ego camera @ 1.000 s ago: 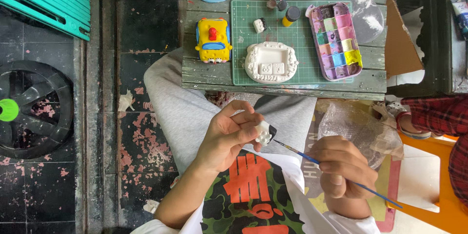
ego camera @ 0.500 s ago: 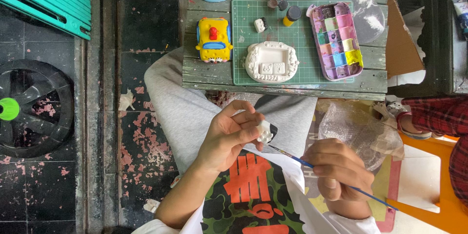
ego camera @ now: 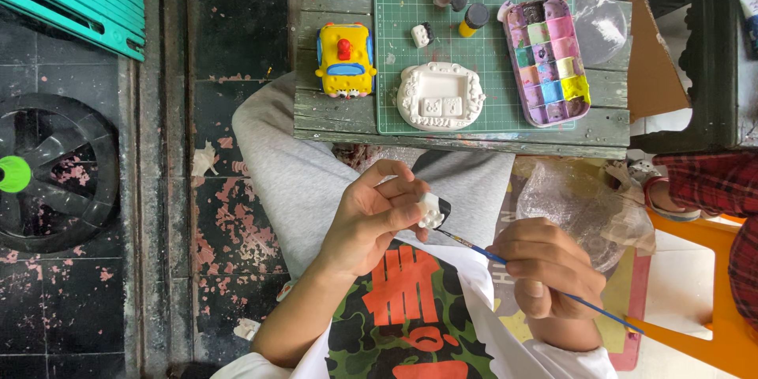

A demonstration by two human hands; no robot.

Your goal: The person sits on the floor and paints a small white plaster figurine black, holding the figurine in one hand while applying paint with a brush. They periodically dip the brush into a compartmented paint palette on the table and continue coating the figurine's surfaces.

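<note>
Over my lap, my left hand (ego camera: 371, 217) pinches a small white plaster piece (ego camera: 430, 210) with a black-painted patch. My right hand (ego camera: 549, 268) grips a thin blue paintbrush (ego camera: 482, 251), and its tip touches the small piece. On the low wooden table (ego camera: 332, 114) ahead lie a green cutting mat (ego camera: 489, 91), a white unpainted plaster figure (ego camera: 440, 95), a yellow painted toy car (ego camera: 345, 59) and a paint palette (ego camera: 547, 59) with several coloured wells.
Small paint pots (ego camera: 474, 17) and another small white piece (ego camera: 422, 34) sit on the mat. A crumpled clear plastic bag (ego camera: 576, 201) lies to my right. Another person's plaid sleeve (ego camera: 711, 181) and an orange stool (ego camera: 703, 300) are at the right edge. A black wheel (ego camera: 55, 170) lies on the floor at left.
My right hand has shifted slightly, keeping the brush tip against the small white piece. My left hand holds the piece almost still.
</note>
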